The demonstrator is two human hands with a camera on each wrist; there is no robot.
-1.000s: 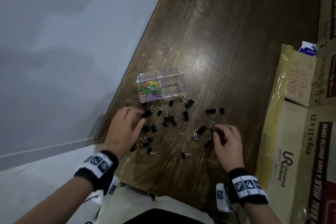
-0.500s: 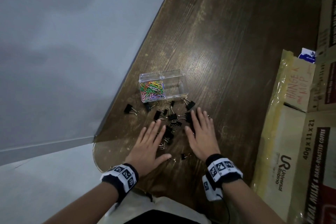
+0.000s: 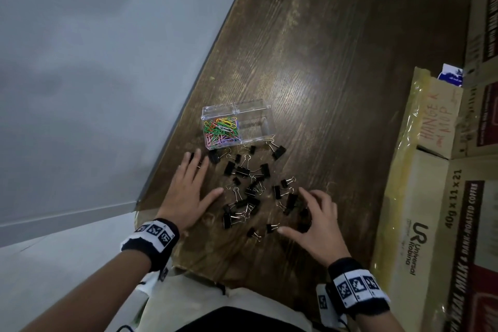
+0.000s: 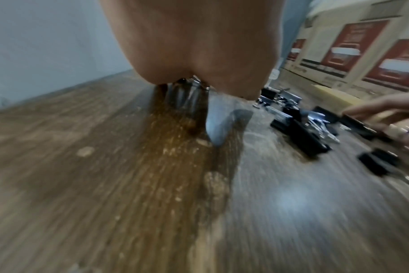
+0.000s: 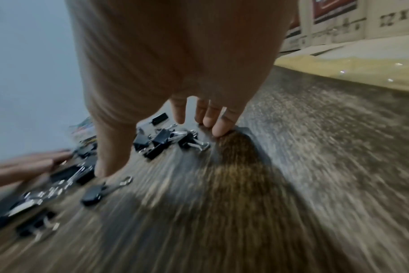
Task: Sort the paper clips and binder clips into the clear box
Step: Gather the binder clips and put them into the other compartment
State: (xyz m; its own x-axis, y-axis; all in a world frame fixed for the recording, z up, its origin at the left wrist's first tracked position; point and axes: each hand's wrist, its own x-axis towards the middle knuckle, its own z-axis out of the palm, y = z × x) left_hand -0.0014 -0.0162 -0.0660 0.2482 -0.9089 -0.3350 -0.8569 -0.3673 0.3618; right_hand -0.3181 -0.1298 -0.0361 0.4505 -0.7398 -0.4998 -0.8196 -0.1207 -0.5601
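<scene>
Dark wood desk [image 3: 336, 67] runs beside a grey wall, with cardboard cartons [image 3: 442, 218] along its right edge. Both hands flank the scattered black binder clips [image 3: 250, 188]: the left hand [image 3: 186, 197] lies flat with fingers spread, the right hand [image 3: 318, 221] arches over them with fingers loosely bent, holding nothing. Beyond them stands the clear box [image 3: 237, 124], coloured paper clips [image 3: 221, 131] in its left compartment.

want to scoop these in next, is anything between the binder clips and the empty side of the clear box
Nothing visible: the binder clips lie loose right beside the clear box, whose right compartment is open-topped and empty; only its low wall lies between.
</scene>
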